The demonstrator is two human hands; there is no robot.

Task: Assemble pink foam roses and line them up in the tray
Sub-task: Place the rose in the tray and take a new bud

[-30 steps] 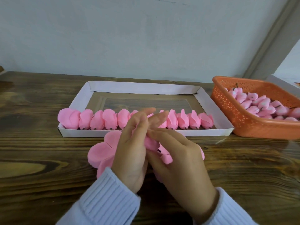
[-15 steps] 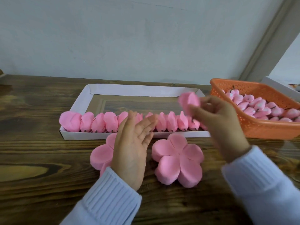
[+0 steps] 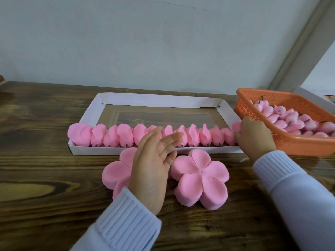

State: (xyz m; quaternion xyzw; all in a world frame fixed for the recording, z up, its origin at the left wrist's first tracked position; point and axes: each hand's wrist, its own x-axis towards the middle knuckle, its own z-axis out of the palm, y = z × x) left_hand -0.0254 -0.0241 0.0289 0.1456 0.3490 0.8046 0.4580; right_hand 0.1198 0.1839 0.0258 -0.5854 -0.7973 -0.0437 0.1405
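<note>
— Two hands, two jobs; what is each one doing?

— The right hand (image 3: 255, 139) is curling its fingers round the end rose (image 3: 236, 126), setting it at the right-hand end of the row of roses (image 3: 204, 136); the left hand (image 3: 152, 165) is hovering open, fingers straight, holding nothing.

— Where is that row lying?

— It is running left to right along the near wall of the tray (image 3: 154, 102), just ahead of both hands; its long axis is crossing in front of the person, and the end rose is sitting at the right hand's fingertips, well to the right of the left hand.

— Which hand is better placed for the coming move?

— I am judging that the row is filling the near side, so a fresh rose is wanted. The buds (image 3: 290, 120) are lying in the orange basket (image 3: 299, 144) just to the right of the right hand, so that hand is nearer them. The right petal stack (image 3: 199, 178) is lying on the worktop (image 3: 45, 196) just right of the left hand; the left petal stack (image 3: 116, 173) is lying partly under its palm, so the left hand is nearer those.

— Any risk?

— The roses are leaning on one another; a careless pull-away could be tipping the end rose.
</note>
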